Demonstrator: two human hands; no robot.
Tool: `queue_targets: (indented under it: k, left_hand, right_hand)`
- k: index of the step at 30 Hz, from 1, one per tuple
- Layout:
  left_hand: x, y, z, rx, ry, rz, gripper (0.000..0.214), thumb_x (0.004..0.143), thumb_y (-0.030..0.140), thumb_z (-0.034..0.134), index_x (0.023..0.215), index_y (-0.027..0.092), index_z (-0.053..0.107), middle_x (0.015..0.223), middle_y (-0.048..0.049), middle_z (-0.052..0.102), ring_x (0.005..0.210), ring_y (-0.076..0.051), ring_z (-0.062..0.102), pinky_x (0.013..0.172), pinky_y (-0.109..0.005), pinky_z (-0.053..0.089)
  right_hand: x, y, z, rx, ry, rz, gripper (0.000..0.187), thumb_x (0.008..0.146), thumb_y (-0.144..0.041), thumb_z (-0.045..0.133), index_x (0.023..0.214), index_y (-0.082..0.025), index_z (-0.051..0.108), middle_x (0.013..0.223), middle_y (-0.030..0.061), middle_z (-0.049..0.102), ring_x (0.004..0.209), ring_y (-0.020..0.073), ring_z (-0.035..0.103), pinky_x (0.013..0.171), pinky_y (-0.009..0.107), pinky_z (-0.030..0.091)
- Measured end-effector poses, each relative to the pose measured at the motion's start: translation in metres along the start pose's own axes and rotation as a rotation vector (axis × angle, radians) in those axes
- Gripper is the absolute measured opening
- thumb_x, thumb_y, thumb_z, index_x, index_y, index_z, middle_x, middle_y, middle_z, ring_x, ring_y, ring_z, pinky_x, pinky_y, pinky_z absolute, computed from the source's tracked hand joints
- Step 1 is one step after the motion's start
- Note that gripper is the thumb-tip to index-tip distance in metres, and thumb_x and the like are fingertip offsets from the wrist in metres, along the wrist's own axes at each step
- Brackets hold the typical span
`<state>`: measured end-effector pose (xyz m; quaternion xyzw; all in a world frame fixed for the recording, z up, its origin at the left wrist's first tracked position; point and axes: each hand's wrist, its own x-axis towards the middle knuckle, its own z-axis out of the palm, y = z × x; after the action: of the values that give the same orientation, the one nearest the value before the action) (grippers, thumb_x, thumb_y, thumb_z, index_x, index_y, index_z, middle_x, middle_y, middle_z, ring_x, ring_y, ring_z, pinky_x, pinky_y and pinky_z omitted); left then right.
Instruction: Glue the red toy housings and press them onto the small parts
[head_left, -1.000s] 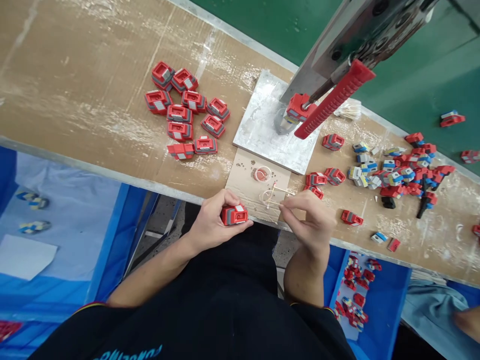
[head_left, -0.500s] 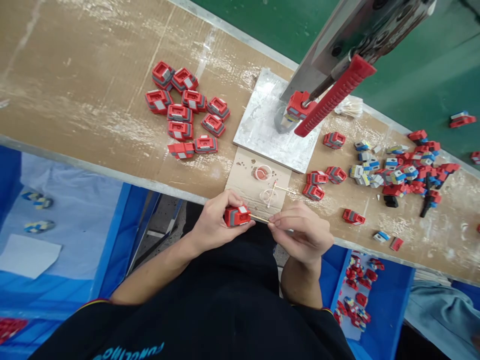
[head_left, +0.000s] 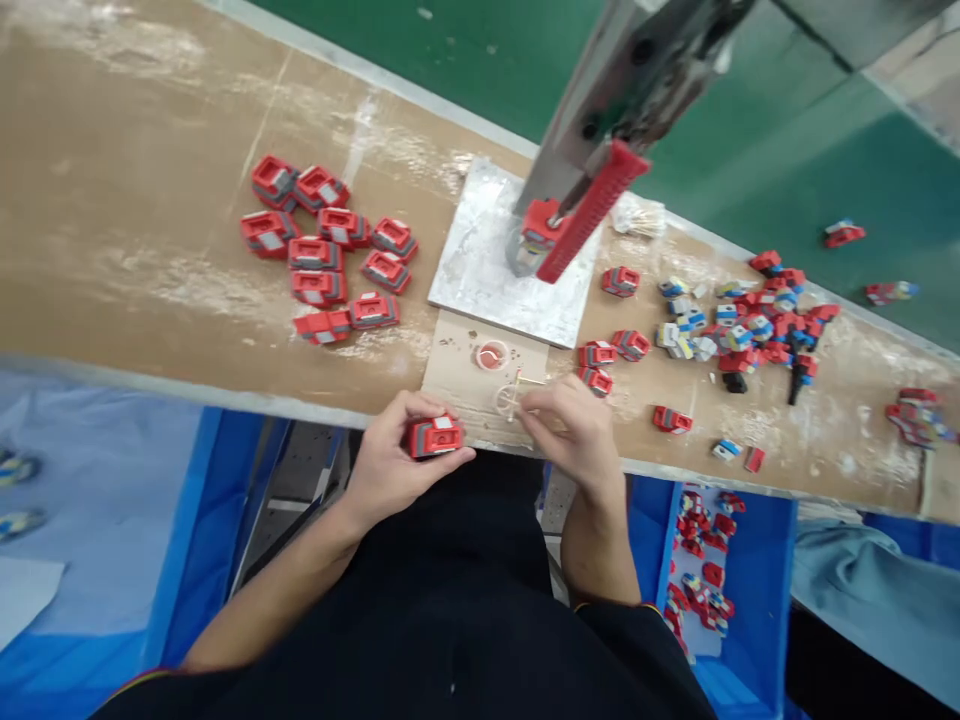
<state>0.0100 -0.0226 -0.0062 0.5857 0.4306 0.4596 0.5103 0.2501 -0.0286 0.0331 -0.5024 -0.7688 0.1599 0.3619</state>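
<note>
My left hand [head_left: 394,450] is wrapped round a red and grey toy part [head_left: 435,436] with a white patch, at the table's front edge. To its right, my right hand [head_left: 570,425] has its fingertips pinched together over a piece of cardboard [head_left: 457,375]. Whatever those fingers hold does not show clearly. By the fingertips is a small clear round lid [head_left: 505,401] with thin sticks lying across it. A small round cup of red paint [head_left: 491,355] stands just behind the lid.
A press with a red handle [head_left: 596,210] stands on a metal plate [head_left: 457,262]. Red and grey parts [head_left: 315,254] sit in a group at left. Cotton swabs [head_left: 637,215] and a heap of red, blue and white parts [head_left: 750,335] lie right. Blue bins [head_left: 765,590] stand below.
The view has shifted right. My right hand has moved away from the toy part to beside the lid, and the stick it held no longer shows plainly. My left hand keeps its hold.
</note>
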Motion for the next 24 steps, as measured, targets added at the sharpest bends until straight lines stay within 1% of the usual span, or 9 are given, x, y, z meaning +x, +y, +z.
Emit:
queue_targets:
  k: [3, 6, 8, 10, 12, 15, 18, 21, 24]
  left_hand:
    - [-0.002, -0.001, -0.005, -0.002, 0.053, -0.041, 0.037, 0.079, 0.031, 0.094, 0.103, 0.023, 0.067, 0.101, -0.0046, 0.082, 0.087, -0.022, 0.081, 0.075, -0.031, 0.068]
    - [-0.003, -0.002, -0.013, -0.005, 0.063, -0.084, 0.038, 0.078, 0.032, 0.095, 0.105, 0.024, 0.070, 0.109, -0.0067, 0.083, 0.090, -0.023, 0.082, 0.073, -0.029, 0.068]
    - [-0.003, -0.004, -0.018, -0.035, 0.070, -0.111, 0.039, 0.077, 0.032, 0.096, 0.106, 0.024, 0.070, 0.115, -0.0080, 0.084, 0.090, -0.023, 0.083, 0.070, -0.028, 0.068]
    - [-0.003, -0.004, -0.020, -0.070, 0.087, -0.134, 0.040, 0.076, 0.033, 0.096, 0.106, 0.024, 0.071, 0.115, -0.0086, 0.084, 0.092, -0.024, 0.083, 0.069, -0.027, 0.069]
    - [-0.001, -0.003, -0.018, -0.090, 0.106, -0.164, 0.043, 0.074, 0.036, 0.098, 0.104, 0.024, 0.070, 0.107, -0.0078, 0.086, 0.090, -0.024, 0.084, 0.071, -0.029, 0.070]
    - [0.000, 0.001, -0.012, -0.099, 0.108, -0.238, 0.050, 0.068, 0.042, 0.101, 0.102, 0.022, 0.070, 0.095, -0.0057, 0.086, 0.078, -0.022, 0.083, 0.071, -0.027, 0.070]
    - [0.000, 0.007, -0.010, -0.136, 0.094, -0.306, 0.056, 0.062, 0.043, 0.103, 0.101, 0.021, 0.069, 0.092, -0.0055, 0.086, 0.072, -0.020, 0.082, 0.069, -0.024, 0.069]
    - [-0.003, 0.009, -0.012, -0.183, 0.124, -0.361, 0.059, 0.058, 0.041, 0.105, 0.100, 0.021, 0.069, 0.093, -0.0053, 0.086, 0.069, -0.019, 0.082, 0.069, -0.023, 0.069]
    - [-0.006, 0.008, -0.017, -0.196, 0.210, -0.412, 0.063, 0.054, 0.040, 0.107, 0.101, 0.021, 0.069, 0.090, -0.0045, 0.086, 0.072, -0.019, 0.082, 0.069, -0.019, 0.068]
  right_hand:
    - [-0.010, 0.013, -0.009, 0.035, 0.038, 0.068, 0.012, 0.096, -0.028, 0.077, 0.106, -0.023, 0.073, 0.101, 0.0064, 0.079, 0.090, 0.0204, 0.074, 0.075, 0.033, 0.059]
    - [-0.035, 0.037, -0.039, -0.045, 0.379, 0.227, 0.016, 0.098, -0.037, 0.074, 0.104, -0.022, 0.072, 0.097, 0.0046, 0.074, 0.080, 0.0170, 0.067, 0.063, 0.028, 0.051]
    - [-0.052, 0.057, -0.063, -0.182, 0.525, 0.327, 0.016, 0.099, -0.038, 0.072, 0.099, -0.022, 0.072, 0.089, 0.0022, 0.069, 0.071, 0.0152, 0.061, 0.059, 0.027, 0.046]
    - [-0.062, 0.075, -0.082, -0.328, 0.469, 0.402, 0.018, 0.097, -0.039, 0.072, 0.099, -0.021, 0.073, 0.088, 0.0032, 0.070, 0.072, 0.0172, 0.061, 0.063, 0.030, 0.049]
    - [-0.060, 0.092, -0.091, -0.436, 0.286, 0.430, 0.020, 0.097, -0.039, 0.070, 0.107, -0.022, 0.075, 0.103, 0.0085, 0.074, 0.089, 0.0234, 0.067, 0.078, 0.037, 0.056]
    - [-0.039, 0.111, -0.088, -0.521, 0.015, 0.429, 0.032, 0.099, -0.032, 0.064, 0.129, -0.024, 0.071, 0.130, 0.0140, 0.072, 0.119, 0.0327, 0.064, 0.104, 0.051, 0.054]
    - [-0.016, 0.125, -0.080, -0.534, -0.162, 0.451, 0.035, 0.096, -0.025, 0.063, 0.130, -0.022, 0.070, 0.124, 0.0157, 0.073, 0.117, 0.0365, 0.063, 0.106, 0.055, 0.052]
    - [-0.010, 0.132, -0.082, -0.498, -0.169, 0.447, 0.036, 0.095, -0.025, 0.065, 0.130, -0.020, 0.070, 0.120, 0.0158, 0.074, 0.113, 0.0354, 0.065, 0.103, 0.053, 0.054]
    - [-0.020, 0.133, -0.098, -0.445, -0.053, 0.429, 0.043, 0.097, -0.032, 0.065, 0.139, -0.021, 0.064, 0.131, 0.0146, 0.072, 0.115, 0.0320, 0.067, 0.101, 0.049, 0.056]
